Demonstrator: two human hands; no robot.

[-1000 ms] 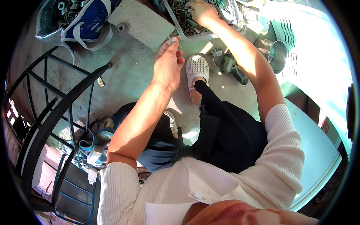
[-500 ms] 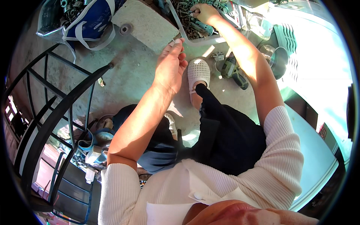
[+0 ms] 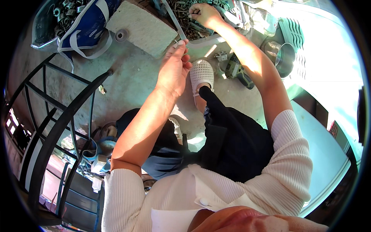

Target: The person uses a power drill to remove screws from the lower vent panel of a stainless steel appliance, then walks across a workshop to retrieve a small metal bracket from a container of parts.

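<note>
My left hand is raised at the near left corner of a clear plastic bin. Its thumb and fingers pinch a small, thin metal piece that looks like a screw. Over the bin hovers my right hand, its fingertips closed together. What they hold, if anything, is too small to make out. Below it lies a heap of loose screws and small metal hardware.
A pale stone slab lies left of the bin, with a round metal washer beside it. A blue bag stands farther left. Near my foot are a cordless drill and a metal pot. A black metal rack curves along the left.
My right hand has shifted slightly left over the hardware, fingertips still together. The left hand stays nearly in place with its small piece. The whole view has turned a little.
</note>
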